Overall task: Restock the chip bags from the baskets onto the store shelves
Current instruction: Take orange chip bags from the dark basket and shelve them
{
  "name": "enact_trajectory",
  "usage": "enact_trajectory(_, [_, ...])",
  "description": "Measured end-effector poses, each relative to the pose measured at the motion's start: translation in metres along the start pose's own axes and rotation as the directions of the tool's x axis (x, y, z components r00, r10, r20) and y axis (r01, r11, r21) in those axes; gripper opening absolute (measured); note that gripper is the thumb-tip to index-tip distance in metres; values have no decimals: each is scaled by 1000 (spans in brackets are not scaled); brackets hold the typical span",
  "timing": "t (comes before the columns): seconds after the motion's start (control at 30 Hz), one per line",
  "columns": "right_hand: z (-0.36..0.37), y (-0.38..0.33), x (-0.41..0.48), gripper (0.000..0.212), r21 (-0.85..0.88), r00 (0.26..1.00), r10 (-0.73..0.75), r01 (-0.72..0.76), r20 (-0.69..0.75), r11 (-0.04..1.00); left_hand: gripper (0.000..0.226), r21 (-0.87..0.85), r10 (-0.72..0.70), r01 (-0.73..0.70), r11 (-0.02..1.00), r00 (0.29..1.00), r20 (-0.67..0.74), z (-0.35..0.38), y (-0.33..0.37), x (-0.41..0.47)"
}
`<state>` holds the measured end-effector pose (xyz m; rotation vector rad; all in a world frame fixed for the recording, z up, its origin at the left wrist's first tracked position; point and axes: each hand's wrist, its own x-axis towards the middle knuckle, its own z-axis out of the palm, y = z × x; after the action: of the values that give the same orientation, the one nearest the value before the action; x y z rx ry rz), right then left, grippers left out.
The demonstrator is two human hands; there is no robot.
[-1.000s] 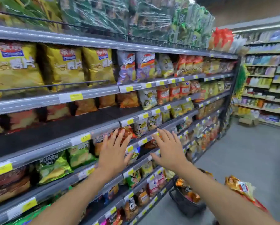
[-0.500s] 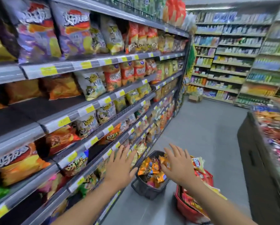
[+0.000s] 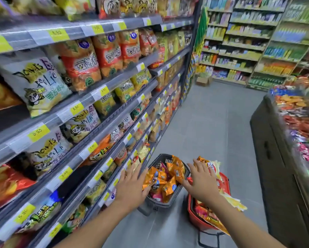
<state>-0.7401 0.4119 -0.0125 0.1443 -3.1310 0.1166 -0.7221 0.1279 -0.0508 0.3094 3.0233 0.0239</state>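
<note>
The shelves (image 3: 48, 120) fill my left side. Bags stand upright and face out behind yellow price labels (image 3: 38, 134), so a shopper can read each front. The white bags (image 3: 37, 85) lean forward against the shelf rail, which I judge is what stops them sliding off. A dark gap (image 3: 5, 120) at the far left looks like room for stock.

My left hand (image 3: 130, 187) is stretched out low beside the bottom shelves, fingers spread wide and holding nothing. Its thumb side overlaps the near rim of the black basket (image 3: 157, 156); I cannot tell whether it touches. That basket sits on the floor (image 3: 203, 122) just beside the shelf foot, close enough to lift from it straight to a shelf. The orange chip bags (image 3: 159, 178) are heaped loosely inside, above the rim.

My right hand (image 3: 202, 183) hangs between the two baskets, also flat, spread and empty. Both palms face down, which suits a two-handed scoop.

The red basket (image 3: 196, 217) stands just to the right of the black one, overfull, with mixed bags (image 3: 211, 165) spilling past its edge. Nothing from either basket is in hand yet, so the next bag is the step ahead.

At the far right a dark counter (image 3: 275, 158) narrows the aisle.
</note>
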Motion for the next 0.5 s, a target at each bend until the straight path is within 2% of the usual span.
enact_trajectory(0.13, [28,24,55,77,28,995,-9,6,101,1000,86,-41,-19,20,999,999,46,22,2,55])
enact_trajectory(0.23, [48,44,106,76,29,989,-35,31,141,999,79,-27,-63,66,997,991,122,40,5,100])
enact_trajectory(0.33, [68,65,165,76,30,974,-59,54,217,998,82,-35,-117,124,992,978,172,60,4,148])
enact_trajectory(0.5, [111,94,249,74,60,943,-98,84,317,995,90,-48,-223,252,967,919,325,95,2,220])
